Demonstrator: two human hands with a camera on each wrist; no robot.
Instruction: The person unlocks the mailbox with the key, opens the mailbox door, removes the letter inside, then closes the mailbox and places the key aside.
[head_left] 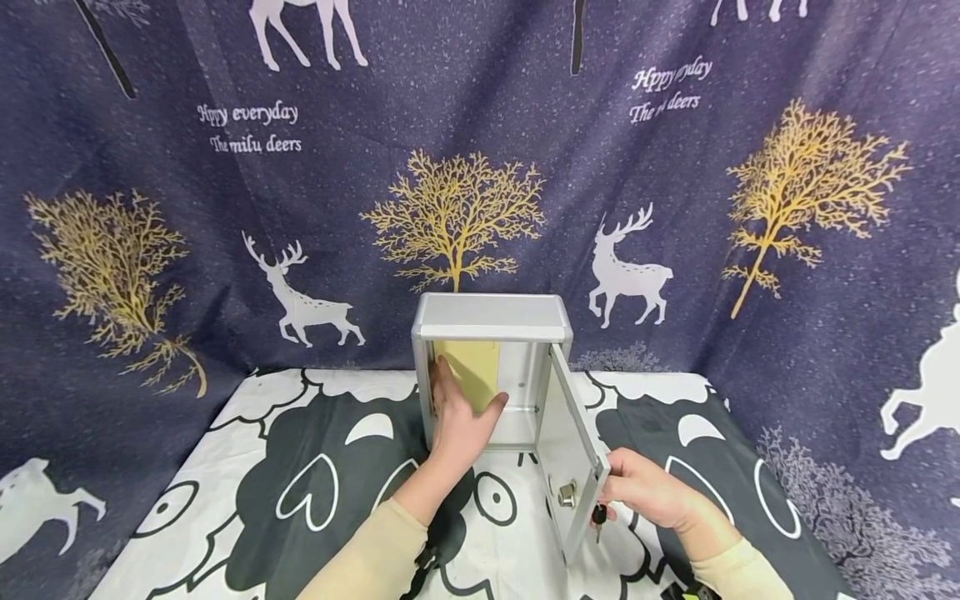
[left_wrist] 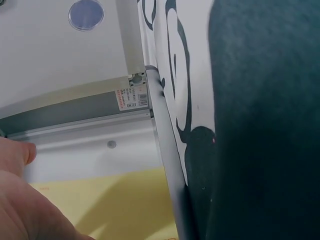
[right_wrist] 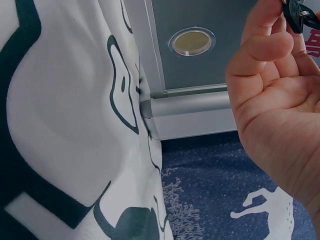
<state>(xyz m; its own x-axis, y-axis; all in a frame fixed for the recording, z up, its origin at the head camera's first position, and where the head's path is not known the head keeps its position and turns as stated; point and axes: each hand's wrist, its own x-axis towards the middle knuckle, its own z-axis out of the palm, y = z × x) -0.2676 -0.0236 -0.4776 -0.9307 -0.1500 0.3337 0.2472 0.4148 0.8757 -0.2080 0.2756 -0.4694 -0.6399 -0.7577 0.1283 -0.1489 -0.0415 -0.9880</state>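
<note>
A small silver metal box (head_left: 491, 315) stands on the table with its door (head_left: 562, 433) swung out toward the right front. Inside it, a yellow envelope or sheet (head_left: 477, 371) leans against the back wall. My left hand (head_left: 459, 421) reaches into the box, fingers extended along the left side at the yellow paper, thumb spread apart; its fingertips are partly hidden. My right hand (head_left: 648, 487) is at the door's free edge with curled fingers, pinching a black-headed key (right_wrist: 295, 17) on the outer face. A second key (head_left: 598, 515) dangles below. The lock cylinder (head_left: 567, 493) shows inside.
A black-and-white patterned cloth (head_left: 195, 542) covers the table. Behind the box hangs a dark blue curtain (head_left: 480, 108). The door has a round window (right_wrist: 192, 41). Dark objects (head_left: 423, 567) lie at the front edge, partly hidden by the left sleeve.
</note>
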